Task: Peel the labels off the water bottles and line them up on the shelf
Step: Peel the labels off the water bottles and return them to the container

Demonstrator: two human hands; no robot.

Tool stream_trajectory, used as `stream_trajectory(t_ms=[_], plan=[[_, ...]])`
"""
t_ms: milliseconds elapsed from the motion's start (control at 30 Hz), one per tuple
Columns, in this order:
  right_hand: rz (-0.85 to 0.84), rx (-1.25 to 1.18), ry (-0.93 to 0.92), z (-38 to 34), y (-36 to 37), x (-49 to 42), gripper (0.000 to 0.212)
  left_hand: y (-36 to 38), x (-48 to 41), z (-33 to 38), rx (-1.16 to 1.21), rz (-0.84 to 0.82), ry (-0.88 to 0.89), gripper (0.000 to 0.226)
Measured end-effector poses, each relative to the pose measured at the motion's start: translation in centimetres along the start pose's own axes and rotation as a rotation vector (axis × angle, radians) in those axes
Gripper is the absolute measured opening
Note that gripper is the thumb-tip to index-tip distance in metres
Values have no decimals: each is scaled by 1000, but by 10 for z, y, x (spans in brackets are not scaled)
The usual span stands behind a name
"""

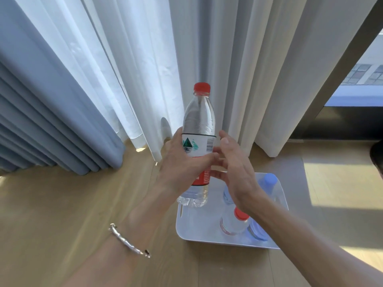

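The left hand (pixel 182 162) grips a clear plastic water bottle (pixel 199 119) upright in mid-air above the far left corner of the bin, thumb and fingers curled round its label (pixel 198 147). The label is a smooth wrap, white above with a green mountain mark and a barcode, red below. The bottle has a ridged red screw cap (pixel 202 88), a tapering shoulder and a crinkled, faceted base.

The right hand (pixel 238 168) is just beside the label with fingers spread and fairly straight – the fingertips reach the wrap's right edge, but whether they pinch it I cannot tell.

Below sits a white plastic bin (pixel 186 230) with rounded corners on the pale wood-grain floor (pixel 62 204). In it stand a red-capped bottle (pixel 235 222) and a blue-capped bottle (pixel 268 181), both partly hidden by the right wrist.

A knobbly silver bracelet (pixel 128 243) circles the left wrist. Behind hang sheer white curtains (pixel 124 59) and heavier blue-grey pleated drapes (pixel 41 100).
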State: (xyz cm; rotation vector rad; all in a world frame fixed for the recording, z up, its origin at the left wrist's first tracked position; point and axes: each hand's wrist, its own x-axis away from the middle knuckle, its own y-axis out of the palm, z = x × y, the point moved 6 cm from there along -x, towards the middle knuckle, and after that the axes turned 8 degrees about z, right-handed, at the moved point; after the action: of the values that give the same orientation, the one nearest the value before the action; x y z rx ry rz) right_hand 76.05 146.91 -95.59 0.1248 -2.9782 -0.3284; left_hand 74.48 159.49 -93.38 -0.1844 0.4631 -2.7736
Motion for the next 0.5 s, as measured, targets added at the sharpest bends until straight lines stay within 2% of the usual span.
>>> stream_trajectory(t_ms=[67, 133, 233, 333, 400, 500], plan=[[-1, 3, 31, -1, 0, -3, 30, 1, 4, 3, 102, -44, -12, 55], [-20, -46, 64, -3, 1, -4, 43, 4, 7, 3, 181, -84, -35, 68], [-60, -148, 127, -1, 5, -4, 66, 6, 8, 0, 172, -68, -54, 85], [-113, -177, 195, 5, 10, -2, 74, 8, 10, 0, 204, -101, -58, 70], [-116, -223, 228, 10, 9, 1, 66, 10, 12, 3, 180, -152, -49, 55], [-60, -221, 213, 14, 6, 4, 57, 15, 11, 5, 23, -201, 15, 37]])
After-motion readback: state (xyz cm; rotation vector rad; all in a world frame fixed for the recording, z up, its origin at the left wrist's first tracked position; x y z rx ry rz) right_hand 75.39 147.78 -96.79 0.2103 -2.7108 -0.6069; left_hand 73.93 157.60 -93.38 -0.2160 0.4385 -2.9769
